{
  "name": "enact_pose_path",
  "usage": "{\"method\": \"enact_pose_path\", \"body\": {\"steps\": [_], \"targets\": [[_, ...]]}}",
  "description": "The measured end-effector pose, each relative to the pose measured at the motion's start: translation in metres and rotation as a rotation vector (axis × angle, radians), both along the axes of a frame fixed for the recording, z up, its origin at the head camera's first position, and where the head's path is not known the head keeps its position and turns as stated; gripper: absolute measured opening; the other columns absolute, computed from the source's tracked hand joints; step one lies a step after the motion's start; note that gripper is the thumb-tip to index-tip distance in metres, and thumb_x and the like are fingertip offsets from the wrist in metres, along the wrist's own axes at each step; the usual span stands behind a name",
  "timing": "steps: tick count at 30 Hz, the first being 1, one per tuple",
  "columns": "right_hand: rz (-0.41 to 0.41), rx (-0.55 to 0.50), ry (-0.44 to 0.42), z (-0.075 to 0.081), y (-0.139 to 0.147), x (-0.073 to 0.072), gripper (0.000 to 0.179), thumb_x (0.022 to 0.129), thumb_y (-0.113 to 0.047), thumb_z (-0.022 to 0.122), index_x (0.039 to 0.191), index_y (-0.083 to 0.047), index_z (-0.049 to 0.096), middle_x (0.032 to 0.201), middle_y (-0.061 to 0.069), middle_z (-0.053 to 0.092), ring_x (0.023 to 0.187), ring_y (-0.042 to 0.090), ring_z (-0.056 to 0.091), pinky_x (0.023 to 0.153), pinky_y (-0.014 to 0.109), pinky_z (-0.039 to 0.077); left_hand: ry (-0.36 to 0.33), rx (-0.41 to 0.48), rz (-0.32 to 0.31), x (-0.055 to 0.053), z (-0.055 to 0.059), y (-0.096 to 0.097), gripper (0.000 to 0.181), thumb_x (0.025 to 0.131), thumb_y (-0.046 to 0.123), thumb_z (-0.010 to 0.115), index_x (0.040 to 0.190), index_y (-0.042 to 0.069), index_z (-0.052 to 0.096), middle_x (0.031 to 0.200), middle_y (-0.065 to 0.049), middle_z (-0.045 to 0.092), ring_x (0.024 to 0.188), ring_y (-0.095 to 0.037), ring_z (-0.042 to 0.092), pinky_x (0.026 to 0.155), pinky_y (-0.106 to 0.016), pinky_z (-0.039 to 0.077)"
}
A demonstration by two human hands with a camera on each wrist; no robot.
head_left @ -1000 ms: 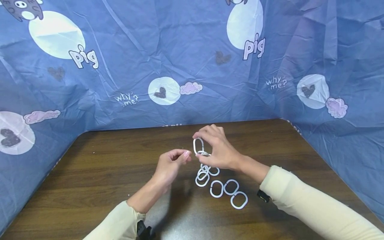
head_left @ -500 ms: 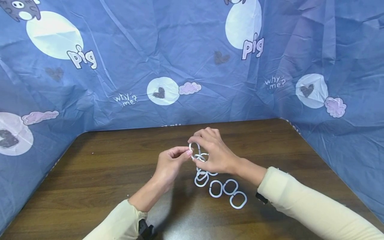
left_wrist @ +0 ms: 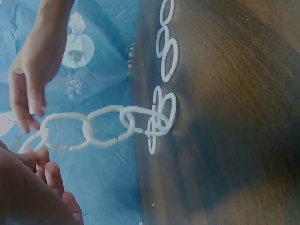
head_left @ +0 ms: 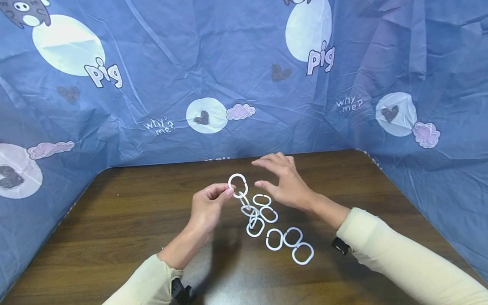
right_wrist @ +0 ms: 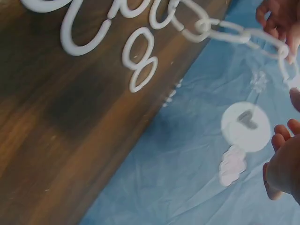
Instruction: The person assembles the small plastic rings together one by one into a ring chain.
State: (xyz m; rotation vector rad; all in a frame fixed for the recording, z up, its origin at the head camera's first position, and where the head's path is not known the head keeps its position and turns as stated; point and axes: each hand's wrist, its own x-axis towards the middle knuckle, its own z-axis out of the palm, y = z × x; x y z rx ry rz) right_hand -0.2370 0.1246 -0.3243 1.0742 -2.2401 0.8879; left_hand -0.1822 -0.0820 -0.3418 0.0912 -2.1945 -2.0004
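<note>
We see the left hand [head_left: 207,205] pinching the top link of a chain of white plastic oval links [head_left: 248,206] between thumb and fingertips, holding it above the wooden table [head_left: 114,237], with the lower end sagging onto the tabletop. The right hand [head_left: 291,182] hangs in the air just right of the top link, thumb and fingers spread apart. Right of the chain lies a pair of links [head_left: 261,195]; three more links [head_left: 281,240] lie nearer and farther right. Where the chain meets the table its links overlap, and we cannot tell exactly how they join. In the left wrist view, the left hand's fingers hide part of the top link. In the right wrist view, the right edge cuts off both hands, and the top edge crops the nearest links.
</note>
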Motion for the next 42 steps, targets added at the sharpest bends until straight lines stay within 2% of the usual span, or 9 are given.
{"method": "enact_pose_path", "body": {"steps": [3, 5, 9, 13, 18, 23, 27, 35, 42], "targets": [[-0.066, -0.001, -0.079, -0.004, 0.008, -0.006, 0.042, 0.078, -0.011, 0.078, 0.118, -0.007, 0.065, 0.111, 0.004, 0.064, 0.098, 0.019, 0.050, 0.085, 0.040, 0.030, 0.010, -0.018, 0.027, 0.000, 0.000, -0.002, 0.014, 0.087, 0.011, 0.070, 0.097, 0.002, 0.073, 0.088, -0.003, 0.072, 0.085, -0.013, 0.057, 0.081, -0.030, 0.041], [-0.093, 0.050, -0.135, -0.009, 0.012, -0.009, 0.039, 0.078, -0.010, 0.078, 0.115, -0.007, 0.066, 0.109, 0.004, 0.065, 0.097, 0.020, 0.050, 0.084, 0.040, 0.030, 0.012, -0.013, 0.035, 0.000, 0.000, -0.002, 0.013, 0.087, 0.011, 0.070, 0.097, 0.003, 0.073, 0.090, -0.005, 0.072, 0.086, -0.013, 0.058, 0.082, -0.030, 0.041], [-0.090, 0.241, -0.241, -0.019, 0.018, -0.011, 0.037, 0.078, -0.011, 0.077, 0.114, -0.010, 0.068, 0.108, 0.004, 0.064, 0.100, 0.022, 0.050, 0.084, 0.043, 0.031, 0.014, -0.002, 0.040, 0.000, 0.001, -0.001, 0.013, 0.087, 0.011, 0.071, 0.096, 0.003, 0.073, 0.092, -0.007, 0.073, 0.086, -0.012, 0.059, 0.082, -0.029, 0.042], [-0.050, 0.435, -0.317, -0.032, 0.022, -0.013, 0.043, 0.077, -0.012, 0.078, 0.118, -0.010, 0.067, 0.112, 0.005, 0.063, 0.102, 0.022, 0.049, 0.083, 0.043, 0.031, 0.010, 0.007, 0.038, 0.001, 0.002, 0.000, 0.013, 0.087, 0.012, 0.071, 0.096, 0.003, 0.073, 0.088, -0.003, 0.072, 0.085, -0.012, 0.059, 0.083, -0.030, 0.042], [-0.004, 0.599, -0.319, -0.045, 0.022, -0.014, 0.053, 0.074, -0.013, 0.079, 0.124, -0.013, 0.065, 0.112, 0.005, 0.061, 0.098, 0.022, 0.047, 0.079, 0.044, 0.031, -0.006, 0.004, 0.034, 0.002, 0.001, -0.001, 0.013, 0.087, 0.011, 0.070, 0.096, 0.002, 0.073, 0.086, -0.004, 0.071, 0.085, -0.014, 0.058, 0.083, -0.032, 0.042], [0.005, 0.675, -0.334, -0.053, 0.019, -0.012, 0.063, 0.072, -0.017, 0.080, 0.132, -0.019, 0.060, 0.115, 0.005, 0.060, 0.100, 0.022, 0.045, 0.081, 0.045, 0.032, -0.022, 0.005, 0.037, 0.002, 0.000, -0.002, 0.014, 0.087, 0.011, 0.070, 0.095, 0.000, 0.072, 0.083, -0.003, 0.069, 0.082, -0.016, 0.059, 0.080, -0.031, 0.042], [0.004, 0.728, -0.307, -0.056, 0.016, -0.010, 0.061, 0.073, -0.017, 0.080, 0.131, -0.021, 0.060, 0.108, 0.003, 0.058, 0.097, 0.021, 0.045, 0.079, 0.043, 0.033, -0.028, 0.004, 0.035, 0.002, 0.000, -0.003, 0.016, 0.087, 0.010, 0.070, 0.097, -0.002, 0.071, 0.080, 0.000, 0.068, 0.079, -0.013, 0.058, 0.079, -0.032, 0.042], [-0.005, 0.771, -0.271, -0.061, 0.014, -0.006, 0.057, 0.075, -0.016, 0.078, 0.129, -0.021, 0.062, 0.099, 0.000, 0.054, 0.091, 0.018, 0.042, 0.076, 0.040, 0.032, -0.037, -0.002, 0.019, 0.003, 0.000, -0.003, 0.017, 0.087, 0.012, 0.070, 0.097, -0.002, 0.071, 0.080, 0.000, 0.068, 0.080, -0.015, 0.060, 0.080, -0.031, 0.042], [-0.001, 0.747, -0.233, -0.066, 0.013, -0.006, 0.054, 0.075, -0.018, 0.080, 0.126, -0.018, 0.063, 0.103, 0.002, 0.057, 0.092, 0.019, 0.045, 0.075, 0.039, 0.031, -0.042, -0.012, 0.016, 0.003, 0.000, -0.002, 0.015, 0.087, 0.012, 0.070, 0.096, -0.001, 0.072, 0.080, 0.000, 0.068, 0.078, -0.011, 0.060, 0.080, -0.030, 0.043]]}}
